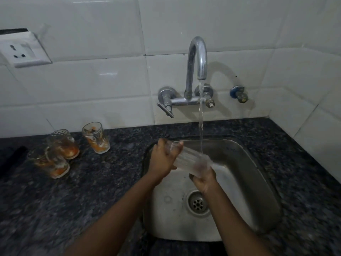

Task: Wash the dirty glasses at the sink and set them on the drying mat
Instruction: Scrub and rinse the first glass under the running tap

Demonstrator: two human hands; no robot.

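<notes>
Dark speckled stone forms the desk [55, 209] in the foreground, with a steel sink [258, 182] set into it; the drain [197, 203] lies nearest, in the wet basin floor. Above the basin both forearms reach in; the right hand [203, 179] is wrapped around the lower end of a clear ribbed glass [191, 160], gripping it; the left hand [163, 157] is closed over the upper end, fingers curled at the rim; the glass lies tilted between them, blurred, with a stream of water [200, 126] striking it near the right hand. To the left on the desk, well apart from the sink, stand three dirty glasses streaked with orange residue; the nearest dirty glass [48, 161] touches or overlaps the middle dirty glass [63, 144]; the far dirty glass [96, 137] stands near the wall. Beyond, a chrome tap [196, 71] is mounted on white wall tiles [110, 80]; a blue-capped valve [239, 94] sits to its right; a white socket [22, 50] is fixed at far left.
</notes>
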